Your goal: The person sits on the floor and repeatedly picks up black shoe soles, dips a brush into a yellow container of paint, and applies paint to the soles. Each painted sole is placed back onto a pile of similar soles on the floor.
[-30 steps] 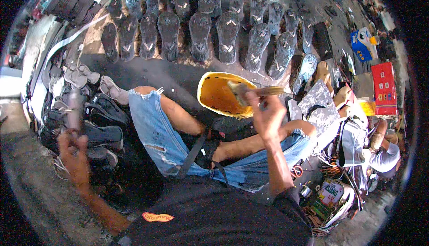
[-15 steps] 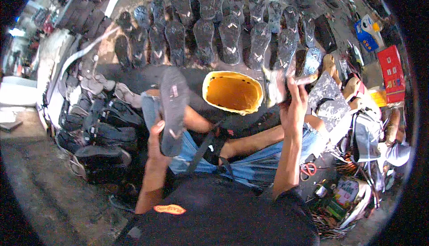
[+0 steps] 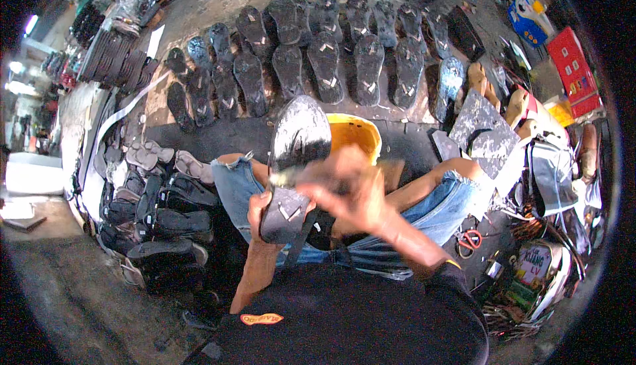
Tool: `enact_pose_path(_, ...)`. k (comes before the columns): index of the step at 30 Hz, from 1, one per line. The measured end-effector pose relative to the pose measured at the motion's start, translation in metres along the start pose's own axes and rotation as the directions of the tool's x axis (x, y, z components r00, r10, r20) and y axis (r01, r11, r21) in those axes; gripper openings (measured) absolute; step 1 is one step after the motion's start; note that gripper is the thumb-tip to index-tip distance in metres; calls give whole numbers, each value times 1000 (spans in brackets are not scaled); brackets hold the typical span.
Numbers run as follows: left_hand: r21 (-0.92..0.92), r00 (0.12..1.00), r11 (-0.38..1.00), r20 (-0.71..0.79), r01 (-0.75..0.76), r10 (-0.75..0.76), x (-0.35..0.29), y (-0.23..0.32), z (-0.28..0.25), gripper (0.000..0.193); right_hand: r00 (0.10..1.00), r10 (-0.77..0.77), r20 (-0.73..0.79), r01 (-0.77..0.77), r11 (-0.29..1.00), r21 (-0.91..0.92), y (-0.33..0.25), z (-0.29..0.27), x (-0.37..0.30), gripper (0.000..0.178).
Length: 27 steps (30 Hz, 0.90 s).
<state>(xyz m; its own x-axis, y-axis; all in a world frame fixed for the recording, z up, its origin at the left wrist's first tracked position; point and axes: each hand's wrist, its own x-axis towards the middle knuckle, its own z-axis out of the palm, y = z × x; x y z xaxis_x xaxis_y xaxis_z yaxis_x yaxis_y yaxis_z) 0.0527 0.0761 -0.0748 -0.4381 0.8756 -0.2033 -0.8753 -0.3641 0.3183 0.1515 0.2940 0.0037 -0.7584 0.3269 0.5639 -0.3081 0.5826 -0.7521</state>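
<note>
A grey floor (image 3: 86, 285) spreads around the seated person, with dark soles (image 3: 324, 77) in rows across its far part. The bent legs in torn jeans (image 3: 430, 209) frame the middle. Between them and the rows stands a yellow tub (image 3: 371, 133), its left part hidden by the raised sole (image 3: 301, 130).

That sole is up in front of the body, just left of the tub as seen from above. Its long axis runs away from the chest, the far end leaning slightly right, and the broad glossy face is turned up to the head. The left hand (image 3: 257, 224) is the nearer one to its narrow end: the hand is closed around that end from below, thumb along the left edge, fingertips showing at the right edge.

The right hand (image 3: 356, 196) comes in from the right, across the middle of the sole, so its forearm slants against the sole's length. Its fingers look curled about a blurred brush (image 3: 395, 173), roughly crosswise to the sole; how tightly, and whether bristles touch the face, I cannot tell. A small white V mark (image 3: 289, 210) sits near the left thumb.
</note>
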Motion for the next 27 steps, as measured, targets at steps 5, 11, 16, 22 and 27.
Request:
enact_pose_path(5, 77, 999, 996, -37, 37, -35, -3, -1, 20, 67, 950, 164, -266, -178, 984, -26, 9, -44, 55, 23)
enact_pose_path(11, 63, 1000, 998, 6, 27, -28, 4, -11, 33, 68, 875, 246, -416, -291, 956, -47, 50, -70, 67, 26)
enact_pose_path(16, 168, 942, 984, -317, -56, 107, 48, -7, 62, 50, 956, 18, 294, -5, 999, -43, -28, -9, -35, 20)
enact_pose_path(22, 183, 952, 964, -205, -193, 229, 63, -29, 88, 45, 844, 510, -164, -468, 851, 238, 2, -12, 31, 27)
enact_pose_path(27, 341, 960, 898, 76, -279, 269, 67, -4, 67, 46, 999, 51, -10, -50, 997, 54, -35, 15, -31, 27)
